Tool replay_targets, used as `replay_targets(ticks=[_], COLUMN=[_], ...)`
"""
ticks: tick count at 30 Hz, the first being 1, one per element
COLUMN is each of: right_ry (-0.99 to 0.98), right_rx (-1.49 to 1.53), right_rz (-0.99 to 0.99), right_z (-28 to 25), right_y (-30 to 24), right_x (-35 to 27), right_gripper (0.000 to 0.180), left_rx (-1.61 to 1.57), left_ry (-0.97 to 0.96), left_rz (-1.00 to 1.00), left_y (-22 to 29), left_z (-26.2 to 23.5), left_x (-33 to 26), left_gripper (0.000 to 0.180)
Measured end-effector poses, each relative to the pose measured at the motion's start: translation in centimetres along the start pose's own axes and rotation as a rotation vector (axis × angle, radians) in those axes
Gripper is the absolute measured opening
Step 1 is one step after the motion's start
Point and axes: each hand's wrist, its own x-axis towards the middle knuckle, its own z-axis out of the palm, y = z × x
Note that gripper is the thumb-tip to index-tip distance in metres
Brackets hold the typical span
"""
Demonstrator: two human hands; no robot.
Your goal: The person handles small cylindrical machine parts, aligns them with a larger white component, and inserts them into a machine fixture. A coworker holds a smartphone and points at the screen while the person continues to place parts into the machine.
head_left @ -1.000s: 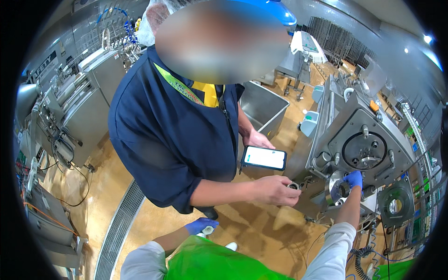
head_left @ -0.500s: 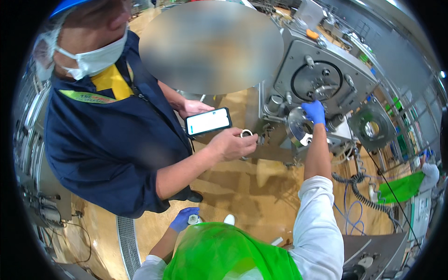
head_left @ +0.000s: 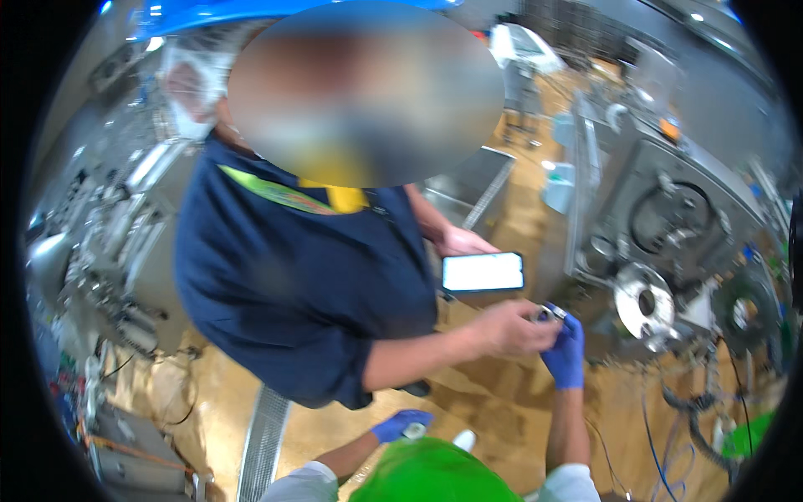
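Observation:
My right hand, in a blue glove, reaches up to a co-worker's bare hand. Between the two hands is a small shiny ring, which the co-worker's fingers hold from the left. My right fingertips are closed at its right edge. Low in the view, my left hand, also blue-gloved, is curled round a small whitish round piece. The co-worker's other hand holds a phone with a lit white screen, just above the ring.
A steel machine with a round black-rimmed opening stands at the right. A shiny metal disc with a centre hole sits before it, and a darker flange farther right. Hoses hang below. A floor drain grate runs at lower left.
My right hand has left the metal disc by the machine and come to the ring at the co-worker's fingers. The view has swung left. My left hand still has the whitish piece.

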Motion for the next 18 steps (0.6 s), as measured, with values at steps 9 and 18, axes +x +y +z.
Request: replay_targets(ticks=[9,18], right_ry=[-0.032,-0.1], right_rx=[0.267,0.198], right_rz=[-0.011,-0.055], right_z=[3.6,4.5], right_y=[3.3,2.3], right_x=[-0.4,-3.7], right_gripper=[0.038,0.039], left_rx=[-0.029,-0.128], left_ry=[0.14,0.171], left_rz=[-0.093,-0.136], left_y=[0.0,-0.1], left_z=[0.3,0.8], left_x=[-6.0,-6.2], left_gripper=[0.034,0.032])
